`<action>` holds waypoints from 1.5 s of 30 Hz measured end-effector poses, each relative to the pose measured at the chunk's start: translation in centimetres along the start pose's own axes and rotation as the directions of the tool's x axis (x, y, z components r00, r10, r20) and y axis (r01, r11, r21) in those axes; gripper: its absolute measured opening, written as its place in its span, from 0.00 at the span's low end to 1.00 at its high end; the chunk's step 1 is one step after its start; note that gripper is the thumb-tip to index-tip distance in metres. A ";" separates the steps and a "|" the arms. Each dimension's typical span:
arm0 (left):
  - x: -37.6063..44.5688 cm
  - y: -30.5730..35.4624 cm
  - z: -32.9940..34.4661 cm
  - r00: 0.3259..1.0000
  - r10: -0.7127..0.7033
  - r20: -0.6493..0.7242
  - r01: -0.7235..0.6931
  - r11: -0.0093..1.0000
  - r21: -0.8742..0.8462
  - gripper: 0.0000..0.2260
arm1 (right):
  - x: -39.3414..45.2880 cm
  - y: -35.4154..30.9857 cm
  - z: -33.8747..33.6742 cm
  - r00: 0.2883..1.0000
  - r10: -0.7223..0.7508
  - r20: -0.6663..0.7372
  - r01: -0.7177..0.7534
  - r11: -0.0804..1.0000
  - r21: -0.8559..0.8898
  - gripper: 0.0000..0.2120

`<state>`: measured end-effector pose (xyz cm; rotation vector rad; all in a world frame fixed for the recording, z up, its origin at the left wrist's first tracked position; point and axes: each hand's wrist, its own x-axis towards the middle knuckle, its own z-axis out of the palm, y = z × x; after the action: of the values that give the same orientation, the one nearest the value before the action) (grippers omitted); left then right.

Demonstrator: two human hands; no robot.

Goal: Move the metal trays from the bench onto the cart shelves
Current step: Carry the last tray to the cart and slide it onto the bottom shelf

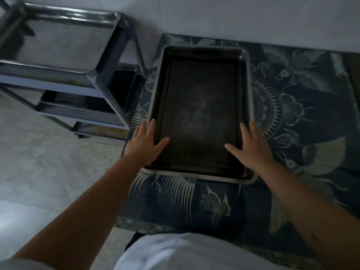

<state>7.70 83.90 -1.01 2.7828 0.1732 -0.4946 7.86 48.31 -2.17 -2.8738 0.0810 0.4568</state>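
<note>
Fingers [151,125] spread flat on both long rims of the tray [198,114] — nothing gripped yet; next, curl under and lift toward the cart [97,75].

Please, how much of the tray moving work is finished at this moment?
Done: one dark tray seemingly sits on a lower cart shelf. In hand: left hand and right hand rest open on the bench tray, not lifted. Left: placing it; the top shelf holds nothing.

Tray [198,106] dark brown-black, mottled centre, silver-grey rim. Cloth [303,117] on tabletop navy with pale cream birds, flowers, butterfly. Cart [64,55] shiny grey steel. Floor [44,172] pale grey tile. Shirt [194,252] white.
</note>
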 end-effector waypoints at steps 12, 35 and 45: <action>4.2 -1.7 3.8 0.986 -0.145 -0.080 0.096 0.894 -0.438 0.24 | 1.9 0.7 2.8 0.881 0.433 -0.190 -0.228 0.741 0.632 0.26; -2.5 -5.7 2.1 0.934 -0.355 0.034 0.252 0.592 -0.765 0.21 | -3.2 1.5 2.7 0.838 0.507 0.202 -0.341 0.198 0.919 0.14; -12.3 -7.5 -0.1 0.875 -0.479 0.066 0.258 0.347 -0.902 0.18 | -7.2 -1.1 0.1 0.926 0.368 0.083 -0.221 0.349 0.911 0.11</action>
<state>-5.04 90.20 1.32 1.6619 0.8746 -0.0965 1.09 49.57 0.21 -1.7332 0.6767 0.1545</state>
